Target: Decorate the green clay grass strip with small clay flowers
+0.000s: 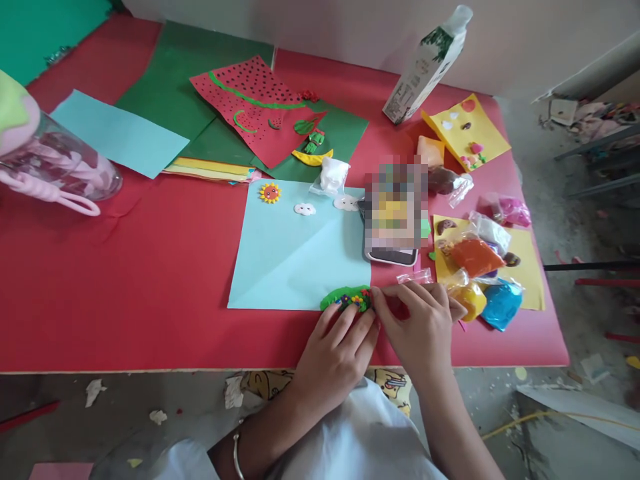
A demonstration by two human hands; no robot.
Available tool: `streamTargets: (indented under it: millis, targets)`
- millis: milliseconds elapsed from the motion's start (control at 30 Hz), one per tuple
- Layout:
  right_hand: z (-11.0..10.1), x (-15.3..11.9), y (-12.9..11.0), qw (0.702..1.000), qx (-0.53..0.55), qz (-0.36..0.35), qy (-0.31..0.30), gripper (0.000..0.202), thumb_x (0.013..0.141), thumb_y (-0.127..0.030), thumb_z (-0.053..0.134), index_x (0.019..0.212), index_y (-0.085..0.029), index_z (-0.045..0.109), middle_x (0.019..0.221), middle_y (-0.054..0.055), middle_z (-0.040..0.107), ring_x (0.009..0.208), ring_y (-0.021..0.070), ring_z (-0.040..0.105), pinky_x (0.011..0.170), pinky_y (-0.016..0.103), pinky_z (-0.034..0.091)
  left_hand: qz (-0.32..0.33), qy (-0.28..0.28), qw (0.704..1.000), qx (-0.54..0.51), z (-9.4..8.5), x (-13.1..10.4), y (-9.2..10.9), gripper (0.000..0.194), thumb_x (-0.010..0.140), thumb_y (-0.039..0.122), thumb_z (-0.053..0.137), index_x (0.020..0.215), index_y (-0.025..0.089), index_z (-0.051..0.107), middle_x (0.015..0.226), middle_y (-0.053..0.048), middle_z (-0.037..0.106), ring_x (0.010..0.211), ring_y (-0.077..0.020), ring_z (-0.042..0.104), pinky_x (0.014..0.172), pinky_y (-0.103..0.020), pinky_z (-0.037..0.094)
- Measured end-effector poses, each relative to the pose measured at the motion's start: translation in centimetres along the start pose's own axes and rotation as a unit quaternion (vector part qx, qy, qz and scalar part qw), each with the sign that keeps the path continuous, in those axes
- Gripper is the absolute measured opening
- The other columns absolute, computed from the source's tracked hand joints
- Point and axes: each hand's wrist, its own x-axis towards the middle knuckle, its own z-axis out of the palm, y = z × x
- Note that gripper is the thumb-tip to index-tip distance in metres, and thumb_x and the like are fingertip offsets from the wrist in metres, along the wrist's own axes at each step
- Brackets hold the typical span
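Observation:
A light blue sheet [300, 253] lies on the red table, bearing a clay sun [270, 193] and a white clay cloud [305, 209]. A green clay strip [333, 298], dotted with small coloured flowers, sits at its lower right corner. My left hand [337, 350] rests its outstretched fingers on the strip's lower edge. Thumb and forefinger of my right hand [420, 323] are pinched together at the strip's right end, beside red flowers; whatever is between those fingertips is too small to make out.
A phone [393, 257], partly blurred, overlaps the sheet's right edge. Bagged clay, including an orange packet [477, 258] and a blue packet [503, 305], lies at right. A carton [425, 67] stands behind; a clear bottle [75, 160] is at left. A watermelon-patterned paper [260, 110] lies behind the sheet.

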Motion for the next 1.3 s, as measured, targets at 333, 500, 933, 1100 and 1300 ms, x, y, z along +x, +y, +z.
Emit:
streamTargets:
  millis: [333,500,933,1100,1300]
  targets:
    - [0.6,0.0,0.2,0.999,-0.02,-0.017,0.033,0.027,0.09,-0.032,0.061,0.066,-0.022,0.064,0.065,0.001,0.065,0.071,0.0201,0.042,0.07,0.033,0.035,0.001,0.007,1.0,0.006,0.2,-0.1,0.0,0.024,0.092,0.015,0.056,0.113,0.013,0.067,0.122,-0.004,0.068,0.113,-0.0211,0.057,0.106,-0.041,0.041]
    - [0.4,0.1,0.2,0.998,-0.034,-0.035,0.027,0.028,0.091,-0.032,0.06,0.065,-0.022,0.063,0.062,-0.001,0.063,0.071,0.0198,0.045,0.071,0.034,0.033,0.003,0.001,1.0,0.006,0.1,-0.1,-0.1,0.025,0.092,0.016,0.056,0.114,0.013,0.067,0.121,-0.004,0.069,0.114,-0.0217,0.057,0.106,-0.041,0.042]
    - [-0.6,0.1,1.0,0.999,-0.028,-0.04,0.015,0.011,0.089,-0.03,0.063,0.088,-0.024,0.073,0.077,0.0,0.071,0.076,0.0209,0.052,0.075,0.038,0.03,0.002,0.003,1.0,0.013,0.1,-0.1,-0.1,0.027,0.093,0.017,0.055,0.117,0.015,0.066,0.122,-0.004,0.069,0.114,-0.0217,0.058,0.108,-0.04,0.041]
    - [-0.4,0.1,1.3,0.998,0.0,-0.067,-0.013,0.012,0.091,-0.029,0.063,0.092,-0.025,0.074,0.08,0.0,0.072,0.08,0.0217,0.053,0.075,0.037,0.033,0.001,-0.001,1.0,0.014,0.1,-0.1,0.0,0.027,0.093,0.018,0.055,0.118,0.015,0.066,0.122,-0.004,0.069,0.114,-0.0213,0.058,0.107,-0.041,0.041]
    - [-0.5,0.2,1.5,0.997,-0.007,-0.078,-0.028,0.011,0.092,-0.028,0.064,0.091,-0.026,0.074,0.081,-0.001,0.072,0.081,0.0217,0.055,0.076,0.039,0.03,-0.004,0.002,1.0,0.007,0.2,-0.1,0.0,0.025,0.093,0.017,0.055,0.115,0.015,0.067,0.122,-0.004,0.069,0.114,-0.0212,0.058,0.107,-0.041,0.042]
